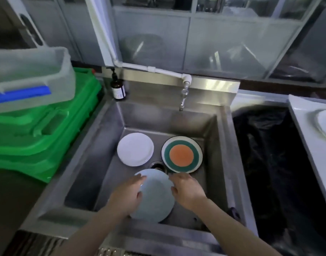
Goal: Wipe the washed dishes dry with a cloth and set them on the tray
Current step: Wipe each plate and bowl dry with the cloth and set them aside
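Dim, bluish room light; glare streaks the steel backsplash (pixel 216 85) beyond the right hand (pixel 188 191); edges bow, details soft throughout.

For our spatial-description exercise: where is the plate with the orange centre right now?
In the head view, the orange-centred plate lies in the sink, right of the white plate and just beyond the right hand.

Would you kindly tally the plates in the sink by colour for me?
White plate: 1
Pale blue plate: 1
Orange-and-green plate: 1
Total in the sink: 3
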